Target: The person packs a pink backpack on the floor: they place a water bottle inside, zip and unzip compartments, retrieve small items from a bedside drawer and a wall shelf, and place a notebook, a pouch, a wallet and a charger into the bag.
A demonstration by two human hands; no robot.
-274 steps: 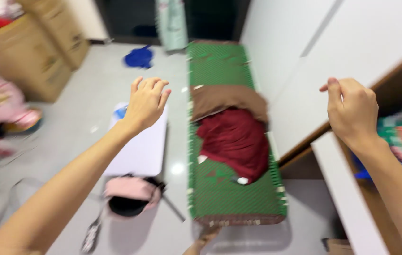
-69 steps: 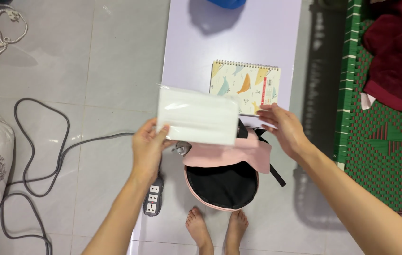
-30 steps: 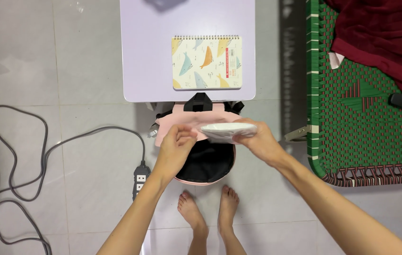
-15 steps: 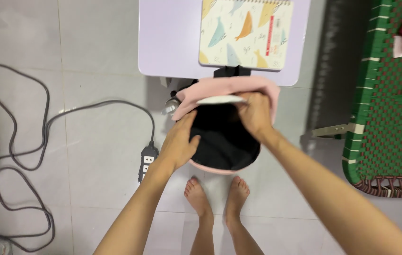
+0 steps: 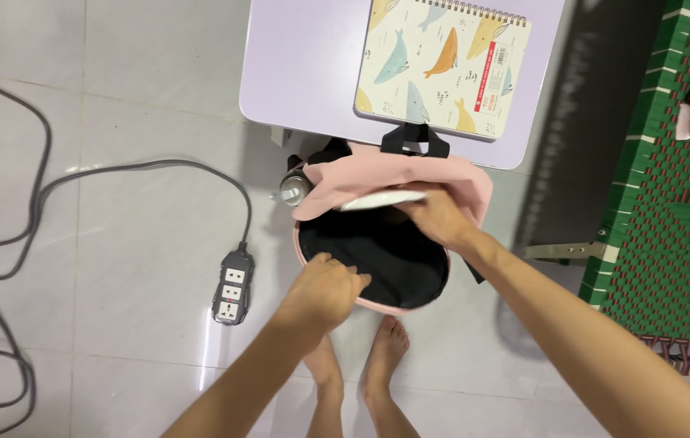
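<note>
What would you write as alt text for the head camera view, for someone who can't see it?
Seen from above, a person's right hand slips a flat white packet into an open pink backpack on the tiled floor, while the left hand grips the bag's near rim. A whale-patterned spiral notebook lies on a lavender table beyond; a grey power strip sits at left.

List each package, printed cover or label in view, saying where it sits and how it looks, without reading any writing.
Flat white packet: in the right hand, over the open pink bag.
Spiral notebook: on the lilac table; cream cover, blue and orange whales.
Label strip: red, on the cover's right side.
</note>
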